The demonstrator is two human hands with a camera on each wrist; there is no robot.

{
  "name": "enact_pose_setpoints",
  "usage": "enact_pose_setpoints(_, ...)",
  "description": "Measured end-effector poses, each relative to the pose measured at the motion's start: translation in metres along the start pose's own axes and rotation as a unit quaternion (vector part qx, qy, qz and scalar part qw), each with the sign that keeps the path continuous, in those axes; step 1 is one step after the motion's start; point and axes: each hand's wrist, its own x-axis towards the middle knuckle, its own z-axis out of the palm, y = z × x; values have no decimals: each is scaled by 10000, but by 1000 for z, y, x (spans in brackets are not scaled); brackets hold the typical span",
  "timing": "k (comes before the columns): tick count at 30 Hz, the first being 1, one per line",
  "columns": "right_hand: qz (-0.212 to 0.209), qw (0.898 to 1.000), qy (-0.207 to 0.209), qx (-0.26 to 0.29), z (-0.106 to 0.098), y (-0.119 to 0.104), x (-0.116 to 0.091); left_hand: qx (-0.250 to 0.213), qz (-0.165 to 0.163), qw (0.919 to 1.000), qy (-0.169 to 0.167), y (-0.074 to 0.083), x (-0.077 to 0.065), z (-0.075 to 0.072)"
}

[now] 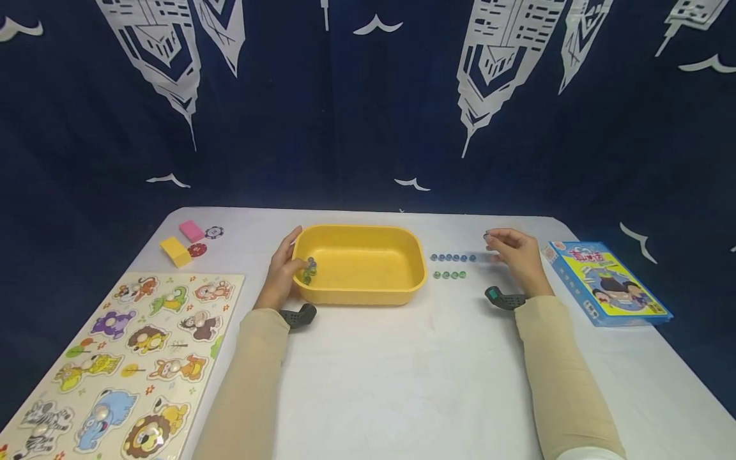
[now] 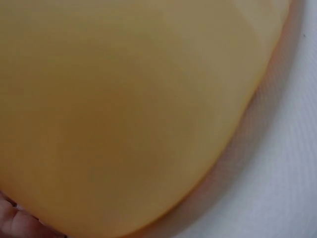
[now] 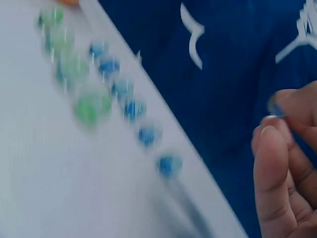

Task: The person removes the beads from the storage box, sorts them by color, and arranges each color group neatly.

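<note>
A yellow plastic tray (image 1: 359, 296) stands mid-table, and a few blue and green marbles (image 1: 310, 265) lie inside its left end. My left hand (image 1: 279, 271) grips that end, thumb over the rim and fingers along the outer wall; the left wrist view is mostly filled by the tray's wall (image 2: 129, 109). Right of the tray are a row of several blue marbles (image 1: 457, 258) and, nearer me, a row of several green marbles (image 1: 454, 275). Raised just past the blue row's right end, my right hand (image 1: 517, 255) pinches a blue marble (image 3: 275, 106) between thumb and fingertips.
A wooden animal puzzle board (image 1: 138, 345) covers the table's left side. Behind it lie a yellow block (image 1: 176, 252), a pink block (image 1: 191, 230), a red chip (image 1: 197, 250) and a black-and-white chip (image 1: 214, 232). At the right edge sits a blue-and-yellow game box (image 1: 609, 281).
</note>
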Motion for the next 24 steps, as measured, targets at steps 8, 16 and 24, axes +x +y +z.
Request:
enact_pose_setpoints(8, 567, 9912, -314, -1150, -11, 27, -3, 4, -58, 10000, -19, 1, 0, 0)
enact_pose_setpoints(16, 659, 9780, -459, -1927, -7, 33, -1, 92, -70, 9999, 14, 1, 0, 0)
enact_pose_setpoints(24, 768, 9791, -492, -1819, -5, 30, 0, 95, -44, 9999, 15, -1, 0, 1)
